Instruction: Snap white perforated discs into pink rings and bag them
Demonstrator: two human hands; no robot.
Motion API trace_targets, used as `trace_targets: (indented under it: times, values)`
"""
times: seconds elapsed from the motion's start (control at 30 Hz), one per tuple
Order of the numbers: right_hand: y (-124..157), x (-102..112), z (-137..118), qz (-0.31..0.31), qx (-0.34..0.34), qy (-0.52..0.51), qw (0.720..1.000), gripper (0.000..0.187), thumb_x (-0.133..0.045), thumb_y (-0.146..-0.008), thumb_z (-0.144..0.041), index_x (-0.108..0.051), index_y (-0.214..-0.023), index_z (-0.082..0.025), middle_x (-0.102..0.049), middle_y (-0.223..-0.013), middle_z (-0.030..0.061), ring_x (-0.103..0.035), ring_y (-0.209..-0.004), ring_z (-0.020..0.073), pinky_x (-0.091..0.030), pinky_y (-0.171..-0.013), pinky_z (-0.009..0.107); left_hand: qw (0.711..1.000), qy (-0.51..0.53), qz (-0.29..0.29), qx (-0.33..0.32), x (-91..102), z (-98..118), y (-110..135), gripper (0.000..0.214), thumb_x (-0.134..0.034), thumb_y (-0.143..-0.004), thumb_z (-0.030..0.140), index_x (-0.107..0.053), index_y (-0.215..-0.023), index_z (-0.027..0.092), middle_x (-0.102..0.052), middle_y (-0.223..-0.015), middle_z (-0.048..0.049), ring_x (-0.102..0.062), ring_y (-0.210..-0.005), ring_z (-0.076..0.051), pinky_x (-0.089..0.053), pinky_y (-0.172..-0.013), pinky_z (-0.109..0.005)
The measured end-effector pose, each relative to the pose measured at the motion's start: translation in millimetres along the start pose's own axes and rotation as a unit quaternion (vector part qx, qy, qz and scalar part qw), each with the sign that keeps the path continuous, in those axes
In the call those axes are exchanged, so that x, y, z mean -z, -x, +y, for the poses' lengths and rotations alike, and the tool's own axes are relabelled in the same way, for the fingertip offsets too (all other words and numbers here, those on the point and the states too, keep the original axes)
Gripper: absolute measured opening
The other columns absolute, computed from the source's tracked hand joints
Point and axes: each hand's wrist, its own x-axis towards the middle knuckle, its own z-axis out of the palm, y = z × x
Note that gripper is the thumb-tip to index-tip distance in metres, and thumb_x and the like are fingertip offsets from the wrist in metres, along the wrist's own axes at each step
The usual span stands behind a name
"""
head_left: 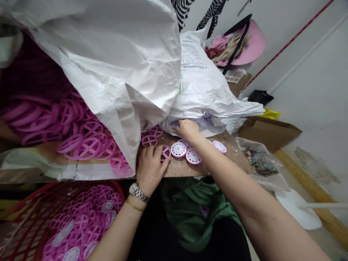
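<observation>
On a worn bench (190, 168) crowded with sacks, the left hand (150, 167) lies flat, grip loose, on a pink wheel (164, 152) while the right hand (187, 129) reaches into the white sack (206, 90), grip hidden, apparently gathering discs (178, 149).

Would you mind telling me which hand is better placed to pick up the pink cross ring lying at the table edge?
Left. The left hand already rests on the pink cross ring, while the right hand is farther back, reaching under the white sack.
</observation>
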Motion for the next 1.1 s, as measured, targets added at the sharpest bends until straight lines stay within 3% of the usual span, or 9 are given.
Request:
trace_targets:
  times: [0.2,0.37,0.57,0.8,1.0,1.1]
  values:
    - [-12,-5,-6,-0.034,-0.067,-0.046,0.996,0.050,-0.068,-0.077,-0.044,-0.066,-0.115,-0.012,-0.066,-0.116,0.0194,-0.064,-0.106,0.0303,-0.048,-0.083,0.034,0.998,0.030,0.051,0.012,-2.1,-1,2,0.045,-0.057,-0.088,0.039,-0.053,-0.124,0.012,-0.059,-0.114,-0.0147,-0.052,-0.102,-0.029,-0.045,-0.090,-0.042]
    - [-6,-8,9,-0.014,-0.050,-0.070,0.996,0.031,-0.058,-0.086,-0.033,-0.067,-0.111,-0.018,-0.068,-0.114,0.0125,-0.063,-0.107,0.0260,-0.047,-0.084,0.031,0.997,0.051,0.053,0.009,-3.7,-3,3,0.049,-0.057,-0.088,0.041,-0.050,-0.127,0.010,-0.060,-0.117,-0.0154,-0.053,-0.106,-0.030,-0.045,-0.093,-0.043]
    - [-4,-7,9,-0.009,0.003,-0.095,0.995,0.042,-0.057,-0.087,-0.045,-0.063,-0.122,-0.024,-0.066,-0.122,0.0083,-0.060,-0.113,0.0252,-0.046,-0.087,0.030,0.997,0.054,0.051,-0.003,-3.0,-1,2,0.051,-0.058,-0.088,0.041,-0.049,-0.128,0.010,-0.060,-0.119,-0.0157,-0.054,-0.106,-0.030,-0.046,-0.093,-0.043]
    - [-10,-14,-1,-0.013,-0.007,-0.082,0.996,0.050,-0.068,-0.076,-0.040,-0.061,-0.121,-0.020,-0.065,-0.121,0.0144,-0.062,-0.108,0.0308,-0.049,-0.084,0.036,0.997,0.062,0.048,0.000,-2.4,-1,3,0.052,-0.060,-0.087,0.040,-0.049,-0.128,0.009,-0.060,-0.120,-0.0161,-0.055,-0.108,-0.031,-0.047,-0.093,-0.044]
    - [-8,-16,-3,-0.015,-0.014,-0.093,0.995,0.046,-0.055,-0.086,-0.047,-0.059,-0.123,-0.021,-0.064,-0.124,0.0142,-0.061,-0.111,0.0298,-0.047,-0.087,0.036,0.997,0.052,0.048,0.001,-2.9,-1,3,0.053,-0.058,-0.087,0.041,-0.049,-0.129,0.010,-0.060,-0.120,-0.0165,-0.055,-0.109,-0.031,-0.047,-0.093,-0.044]
    - [-10,-14,-4,-0.022,-0.029,-0.103,0.994,0.048,-0.060,-0.083,-0.045,-0.061,-0.121,-0.016,-0.064,-0.122,0.0169,-0.062,-0.110,0.0304,-0.048,-0.086,0.035,0.998,0.054,0.045,0.001,-2.7,-1,3,0.052,-0.058,-0.087,0.041,-0.049,-0.129,0.011,-0.060,-0.120,-0.0165,-0.055,-0.110,-0.031,-0.047,-0.094,-0.045]
